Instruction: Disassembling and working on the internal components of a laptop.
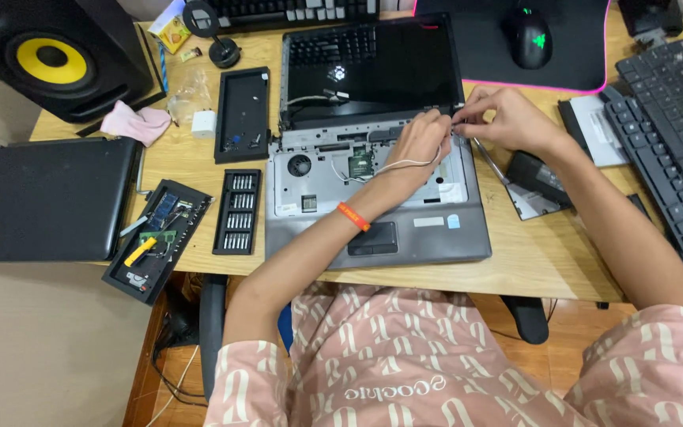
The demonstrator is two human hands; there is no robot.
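My left hand (420,142) and right hand (507,119) each pinch something tiny at one opened laptop's (381,205) hinge; two bit trays (237,212) lie beside on the counter (531,253).

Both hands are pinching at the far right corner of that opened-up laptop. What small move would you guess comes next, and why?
Probably a gentle pull to ease the thin white cable clear of the hinge corner. The left hand and right hand meet fingertip to fingertip there, the cable trails from the left hand back over the open laptop, and its keyboard is already off. What the fingertips actually grip is too small to tell.
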